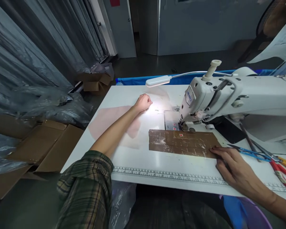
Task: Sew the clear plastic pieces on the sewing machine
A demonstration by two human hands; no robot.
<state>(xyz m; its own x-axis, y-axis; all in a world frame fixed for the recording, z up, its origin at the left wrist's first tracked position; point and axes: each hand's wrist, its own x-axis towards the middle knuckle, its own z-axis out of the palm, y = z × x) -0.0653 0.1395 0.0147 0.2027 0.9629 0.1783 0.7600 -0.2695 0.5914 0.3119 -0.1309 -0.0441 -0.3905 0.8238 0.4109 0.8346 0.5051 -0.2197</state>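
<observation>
My left hand reaches to the far side of the white sewing table, fingers curled under in a closed shape beside a sheer pale cloth. What those fingers hold, if anything, is hidden. Pink sheer fabric lies flat under my left forearm. A brown taped cardboard strip lies in front of the sewing machine. At its right end, my right hand rests with fingers stretched onto the cardboard and the thumb apart. Small red-and-white labels show on the strip and the needle plate.
A lit lamp hangs over the table. Blue-handled scissors and red-handled tools lie at the right. A printed ruler runs along the front edge. Cardboard boxes and plastic wrap stand on the left.
</observation>
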